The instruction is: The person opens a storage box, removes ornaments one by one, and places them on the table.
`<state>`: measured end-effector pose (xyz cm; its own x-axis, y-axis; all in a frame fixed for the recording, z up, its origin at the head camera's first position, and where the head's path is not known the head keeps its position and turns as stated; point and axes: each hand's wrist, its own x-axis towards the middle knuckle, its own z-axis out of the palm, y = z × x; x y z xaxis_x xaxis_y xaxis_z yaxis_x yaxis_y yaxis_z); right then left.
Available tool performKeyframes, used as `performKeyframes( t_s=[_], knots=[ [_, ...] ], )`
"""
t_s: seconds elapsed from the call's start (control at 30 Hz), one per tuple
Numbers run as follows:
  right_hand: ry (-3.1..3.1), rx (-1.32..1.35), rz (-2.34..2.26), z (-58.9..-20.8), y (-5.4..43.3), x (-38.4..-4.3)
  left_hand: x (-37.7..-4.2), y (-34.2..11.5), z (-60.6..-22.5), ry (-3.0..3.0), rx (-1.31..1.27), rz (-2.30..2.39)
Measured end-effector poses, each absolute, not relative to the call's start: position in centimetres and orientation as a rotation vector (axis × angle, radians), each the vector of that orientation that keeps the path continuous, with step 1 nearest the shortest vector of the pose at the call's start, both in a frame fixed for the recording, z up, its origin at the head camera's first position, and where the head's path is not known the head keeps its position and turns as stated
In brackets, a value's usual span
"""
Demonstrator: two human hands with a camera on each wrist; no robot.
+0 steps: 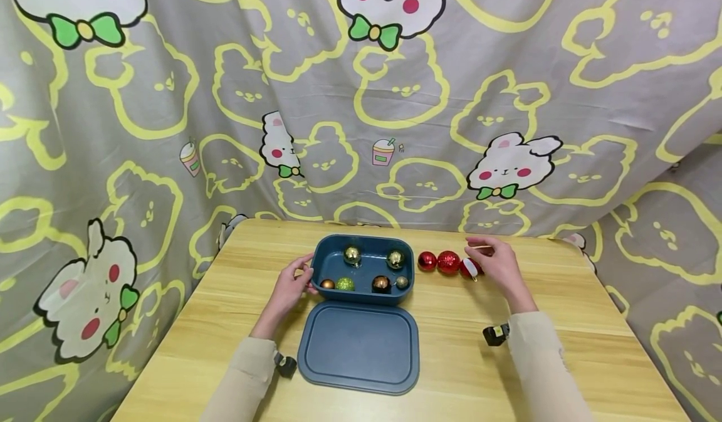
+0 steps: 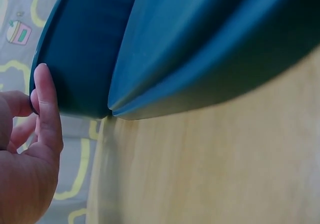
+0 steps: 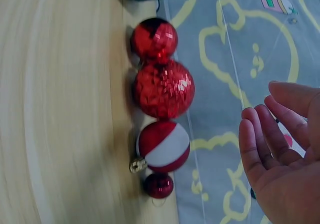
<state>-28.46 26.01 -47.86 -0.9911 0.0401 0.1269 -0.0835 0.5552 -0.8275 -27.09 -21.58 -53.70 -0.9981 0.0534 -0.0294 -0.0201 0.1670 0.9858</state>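
At the left end of a blue plastic box (image 1: 363,296), my left hand (image 1: 292,282) holds the wall, its thumb and fingers at the rim in the left wrist view. Inside the box lie gold baubles (image 1: 352,256), a green glittery bauble (image 1: 345,284), a brown bauble (image 1: 381,283) and a small orange one (image 1: 327,284). My right hand (image 1: 496,262) hovers beside a row of red baubles, fingers loosely bent and holding nothing. That row has a shiny bauble (image 3: 155,39), a larger faceted one (image 3: 164,88), a red-and-white striped one (image 3: 164,147) and a small dark red one (image 3: 158,185).
The box's blue lid (image 1: 358,348) lies flat on the wooden table (image 1: 468,372), just in front of the box. A patterned curtain (image 1: 338,96) hangs behind the table's far edge. Each wrist wears a small black camera (image 1: 496,335).
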Motion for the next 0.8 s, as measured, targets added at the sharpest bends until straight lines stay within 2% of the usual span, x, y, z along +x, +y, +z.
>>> performKeyframes(
  t_s=[0.43, 0.8],
  knots=[
    [-2.629, 0.17, 1.485, -48.6, 21.9, -28.4, -26.9, -21.2, -53.8, 2.391, 0.077, 2.044],
    [-2.627, 0.225, 1.569, -49.3, 18.0, -28.8, -26.6, -20.7, -53.6, 2.326, -0.072, 2.096]
  ],
)
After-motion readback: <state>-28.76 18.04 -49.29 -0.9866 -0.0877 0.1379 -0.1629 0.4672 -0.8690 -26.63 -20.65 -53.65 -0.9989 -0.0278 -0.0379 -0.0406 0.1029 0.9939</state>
